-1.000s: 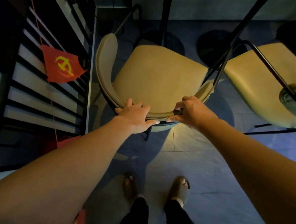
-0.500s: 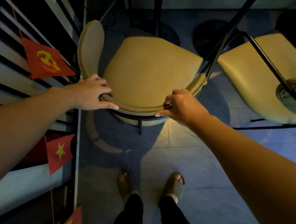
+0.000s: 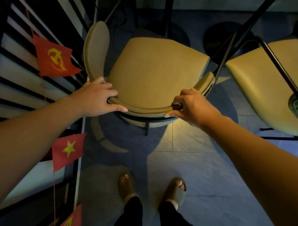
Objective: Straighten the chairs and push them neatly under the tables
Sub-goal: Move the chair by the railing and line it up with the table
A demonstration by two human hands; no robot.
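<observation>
**Tan chair gripped at its curved backrest**

Olive slide sandals (image 3: 125, 186) and dark trouser legs stand on the grey tiled floor (image 3: 211, 174) at the near edge of the view, toes pointing toward the seat ahead. Both bare forearms reach forward from there. The left hand (image 3: 98, 98) is wrapped over the left end of the padded backrest (image 3: 145, 109), fingers curled across the top and thumb stretched along its outer face. The right hand (image 3: 191, 106) is clamped on the right end of the same rail, fingers folded over it and thumb tip pressed underneath. Between the two hands sits the tan upholstered chair (image 3: 158, 73), its seat facing away from the person, its black metal legs on the tiles and its armrests sweeping forward on either side. To the left, just beside the chair, a dark slatted partition (image 3: 12, 61) carries a string of small red flags (image 3: 55, 58). To the right, a second tan chair (image 3: 261, 84) with a black tube frame stands angled, near the first. Beyond both seats, black pedestal bases (image 3: 171, 32) rise toward the counter (image 3: 220, 0), whose edge crosses the top of the view; the gripped chair's front lies just short of it.
</observation>
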